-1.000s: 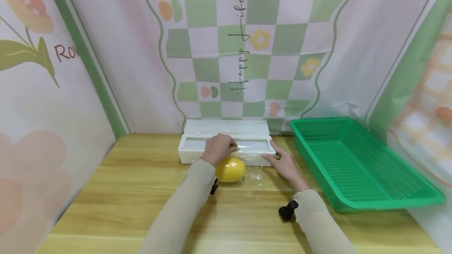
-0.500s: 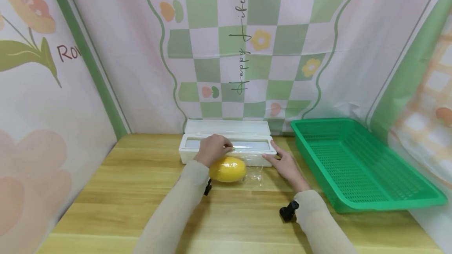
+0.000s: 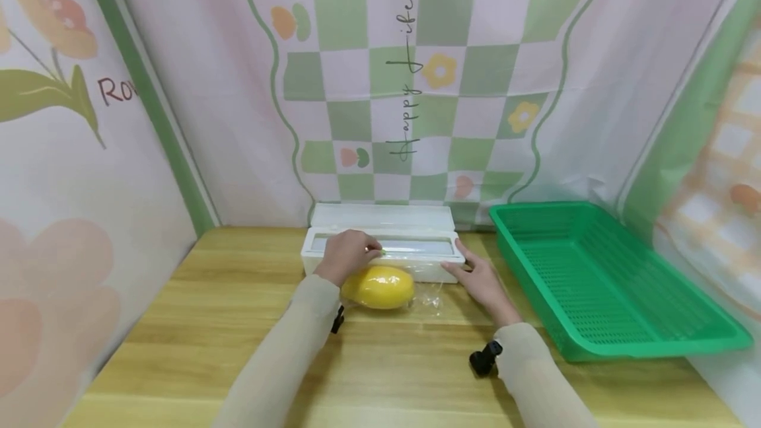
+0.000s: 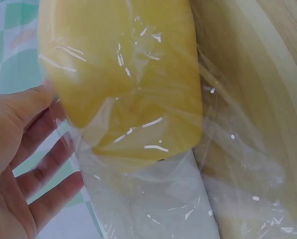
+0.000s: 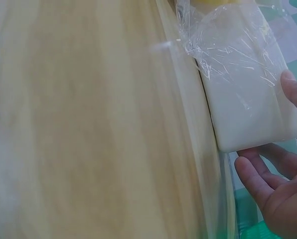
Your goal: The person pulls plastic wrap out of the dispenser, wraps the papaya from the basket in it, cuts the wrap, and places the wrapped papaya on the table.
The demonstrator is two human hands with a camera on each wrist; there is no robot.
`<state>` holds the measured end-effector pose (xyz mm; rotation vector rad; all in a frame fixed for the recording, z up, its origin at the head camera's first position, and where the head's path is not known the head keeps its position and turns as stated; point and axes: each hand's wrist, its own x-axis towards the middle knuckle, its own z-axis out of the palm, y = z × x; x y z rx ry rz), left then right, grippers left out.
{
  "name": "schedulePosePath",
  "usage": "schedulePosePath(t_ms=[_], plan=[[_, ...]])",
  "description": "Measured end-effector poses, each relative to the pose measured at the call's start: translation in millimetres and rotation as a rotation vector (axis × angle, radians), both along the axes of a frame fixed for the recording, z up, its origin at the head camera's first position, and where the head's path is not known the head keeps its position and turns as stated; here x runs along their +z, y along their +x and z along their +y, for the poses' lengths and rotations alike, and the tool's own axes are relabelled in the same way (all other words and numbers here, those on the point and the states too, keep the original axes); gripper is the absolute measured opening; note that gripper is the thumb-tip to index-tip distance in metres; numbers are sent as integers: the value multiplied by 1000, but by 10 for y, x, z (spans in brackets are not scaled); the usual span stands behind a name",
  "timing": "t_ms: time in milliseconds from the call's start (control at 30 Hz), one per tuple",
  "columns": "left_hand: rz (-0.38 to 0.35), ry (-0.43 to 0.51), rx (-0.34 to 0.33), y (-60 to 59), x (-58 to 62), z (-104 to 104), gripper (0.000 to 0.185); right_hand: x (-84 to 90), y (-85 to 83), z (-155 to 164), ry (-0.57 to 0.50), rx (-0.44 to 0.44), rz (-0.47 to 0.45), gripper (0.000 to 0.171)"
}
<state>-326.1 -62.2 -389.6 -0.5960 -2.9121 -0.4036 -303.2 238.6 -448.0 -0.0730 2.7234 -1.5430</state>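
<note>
A yellow oval fruit (image 3: 380, 287) (image 4: 123, 79) lies on the wooden table (image 3: 238, 322) under a sheet of clear cling film (image 3: 431, 296) (image 5: 228, 45). Right behind it stands a white cling-film dispenser box (image 3: 416, 246) (image 5: 248, 104) with its lid up. My left hand (image 3: 347, 255) (image 4: 24, 164) rests on top of the box's front rail, fingers fairly straight, just above the fruit. A small green piece shows at its fingertips. My right hand (image 3: 478, 279) (image 5: 278, 194) lies with straight fingers against the box's right end.
A large green mesh basket (image 3: 594, 276) sits on the table's right side, close to my right hand. Printed fabric walls close in the back and both sides. Bare wood stretches to the left and toward the front edge.
My left hand has slid leftward along the top of the dispenser box, the green piece going with it. The right hand, fruit and box have stayed put.
</note>
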Motion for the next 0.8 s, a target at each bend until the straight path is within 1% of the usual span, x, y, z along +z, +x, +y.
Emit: schedulePosePath(t_ms=[333, 533, 600, 667, 800], plan=[[-13, 12, 10, 56, 13, -63, 18, -1, 5, -17, 3, 0, -4, 89], [-56, 102, -14, 83, 42, -187, 17, 13, 8, -9, -13, -1, -2, 87], [-61, 119, -19, 95, 45, -232, 17, 13, 10, -5, -15, -1, 0, 87], [-55, 117, -21, 104, 46, -273, 16, 11, 13, -2, -20, 0, 3, 87], [-19, 100, -29, 107, 51, -342, 16, 3, 14, 7, -26, -1, 6, 86]])
